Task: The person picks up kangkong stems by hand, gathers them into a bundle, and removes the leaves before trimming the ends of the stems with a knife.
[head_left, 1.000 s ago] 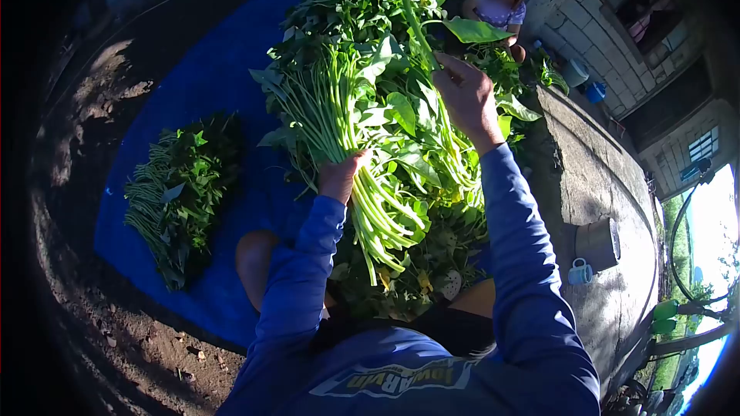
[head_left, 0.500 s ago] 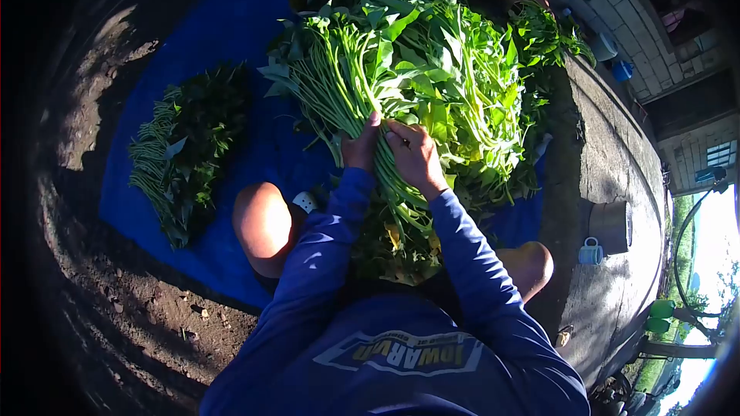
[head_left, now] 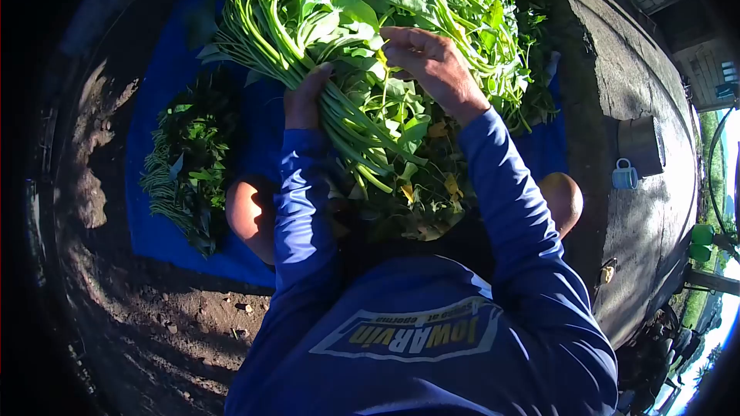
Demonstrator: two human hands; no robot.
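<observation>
My left hand [head_left: 307,98] is closed around the stems of a bunch of long-stemmed leafy greens [head_left: 285,54] that look like water spinach. The leaves point away from me, and the cut stem ends hang toward my lap. At the bunch's right side, my right hand [head_left: 435,69] pinches a yellowish leaf at its fingertips; the exact grip is partly hidden. Beneath and beyond both hands lies a large heap of the same greens [head_left: 482,54], with some yellow leaves [head_left: 438,131] in its lower part.
A blue tarp [head_left: 146,208] covers the ground, with a stack of bundled greens [head_left: 189,177] at its left. To the right runs a concrete ledge [head_left: 593,100], bearing a light-coloured mug [head_left: 624,175] beside a box-like block [head_left: 641,146]. Bare soil [head_left: 193,323] lies at lower left.
My left hand has shifted left and up with the bunch. My right hand has come off the stems and moved up and right. The view has tilted, and the other person is out of sight.
</observation>
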